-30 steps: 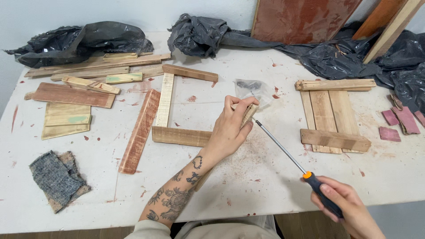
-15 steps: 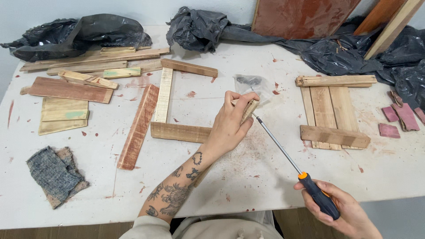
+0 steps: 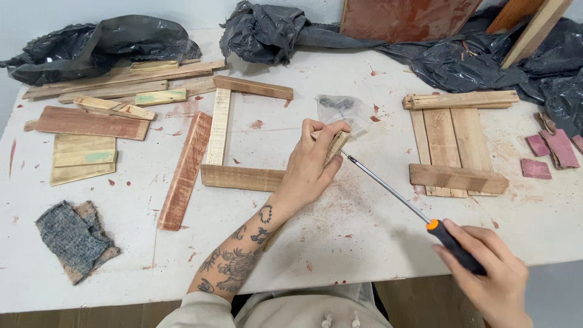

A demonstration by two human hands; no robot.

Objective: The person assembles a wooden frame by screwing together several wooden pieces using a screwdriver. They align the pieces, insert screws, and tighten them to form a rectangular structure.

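Note:
My left hand [image 3: 313, 165] grips a short wooden slat [image 3: 336, 146] that stands on the right end of a wooden bar [image 3: 242, 177] of an open frame. My right hand [image 3: 490, 274] holds a long screwdriver [image 3: 395, 193] by its black and orange handle, low at the table's front edge. The metal tip touches the slat beside my left fingers. The frame's other parts are a pale upright slat [image 3: 218, 126] and a top bar [image 3: 252, 87].
A finished slat panel [image 3: 452, 141] lies to the right. A small clear bag [image 3: 344, 110] sits behind my left hand. Loose planks [image 3: 115, 91] and a grey rag [image 3: 73, 238] lie on the left. Black plastic sheeting [image 3: 461, 58] covers the back of the white table [image 3: 364, 231].
Both hands stay almost in place. The screwdriver keeps its tip on the slat, and my right hand has shifted slightly lower and to the right.

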